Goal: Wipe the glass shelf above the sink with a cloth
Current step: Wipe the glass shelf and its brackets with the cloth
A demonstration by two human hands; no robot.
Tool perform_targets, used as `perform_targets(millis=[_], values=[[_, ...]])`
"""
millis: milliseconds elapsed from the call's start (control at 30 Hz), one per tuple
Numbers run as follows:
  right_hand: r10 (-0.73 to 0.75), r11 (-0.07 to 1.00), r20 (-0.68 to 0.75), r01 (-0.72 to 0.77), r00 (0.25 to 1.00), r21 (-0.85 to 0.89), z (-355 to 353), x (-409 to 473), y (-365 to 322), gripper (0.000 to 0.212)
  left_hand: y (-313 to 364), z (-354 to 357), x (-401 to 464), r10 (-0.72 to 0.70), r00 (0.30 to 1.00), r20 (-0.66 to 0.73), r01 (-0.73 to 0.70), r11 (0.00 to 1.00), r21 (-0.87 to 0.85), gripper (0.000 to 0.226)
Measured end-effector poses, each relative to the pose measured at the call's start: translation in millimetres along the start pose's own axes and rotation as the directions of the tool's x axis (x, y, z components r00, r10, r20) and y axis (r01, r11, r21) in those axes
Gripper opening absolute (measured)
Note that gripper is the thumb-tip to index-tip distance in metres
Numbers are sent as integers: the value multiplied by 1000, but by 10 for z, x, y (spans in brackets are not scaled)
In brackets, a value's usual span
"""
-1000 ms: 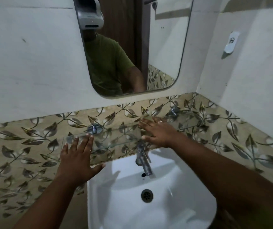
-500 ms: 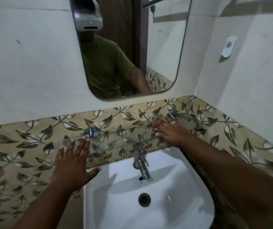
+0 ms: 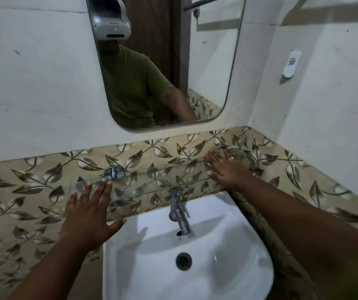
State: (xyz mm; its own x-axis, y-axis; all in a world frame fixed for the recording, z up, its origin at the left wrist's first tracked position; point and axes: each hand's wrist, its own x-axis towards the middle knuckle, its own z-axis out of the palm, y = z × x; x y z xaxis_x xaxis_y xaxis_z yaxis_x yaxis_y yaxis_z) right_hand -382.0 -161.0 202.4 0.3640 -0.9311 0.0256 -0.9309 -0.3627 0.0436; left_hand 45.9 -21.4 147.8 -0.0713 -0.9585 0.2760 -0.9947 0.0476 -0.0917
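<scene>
A clear glass shelf [image 3: 152, 180] runs along the leaf-patterned tile band above a white sink [image 3: 228, 256], held by round chrome brackets [image 3: 113, 171]. My left hand [image 3: 89, 213] lies flat with fingers spread at the shelf's left end, holding nothing. My right hand [image 3: 228, 169] rests palm down, fingers spread, on the shelf's right end, with a ring on one finger. No cloth shows in either hand or anywhere in view.
A chrome tap [image 3: 179, 213] stands at the sink's back edge, just below the shelf's middle. A mirror [image 3: 167, 61] hangs above, reflecting a person in a green shirt. A white wall fitting [image 3: 291, 64] sits on the right wall, which meets the back wall in a corner.
My right hand has slid to the right along the shelf, from near the tap to the right end. My left hand stays at the left end.
</scene>
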Motion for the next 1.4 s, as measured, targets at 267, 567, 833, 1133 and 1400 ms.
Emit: perform_targets(millis=[267, 567, 833, 1133, 1400], values=[[-103, 994, -4, 103, 995, 36, -161, -405, 377, 74, -1, -14, 10, -2, 1000, 7, 2, 1000, -4, 109], [548, 806, 83, -552, 832, 214, -269, -57, -508, 108, -16, -10, 1, 15, 1000, 1, -15, 1000, -13, 107], [500, 862, 127, -506, 857, 21, -231, 127, -435, 124, -28, 7, 13, 18, 1000, 12, -18, 1000, -6, 108], [512, 858, 142, -500, 847, -117, -413, -23, -143, 132, -50, 45, 16, 26, 999, -20, -26, 1000, 1, 107], [210, 977, -8, -210, 978, -41, -168, -290, -947, 113, -18, 48, 45, 21, 1000, -20, -21, 1000, 9, 108]])
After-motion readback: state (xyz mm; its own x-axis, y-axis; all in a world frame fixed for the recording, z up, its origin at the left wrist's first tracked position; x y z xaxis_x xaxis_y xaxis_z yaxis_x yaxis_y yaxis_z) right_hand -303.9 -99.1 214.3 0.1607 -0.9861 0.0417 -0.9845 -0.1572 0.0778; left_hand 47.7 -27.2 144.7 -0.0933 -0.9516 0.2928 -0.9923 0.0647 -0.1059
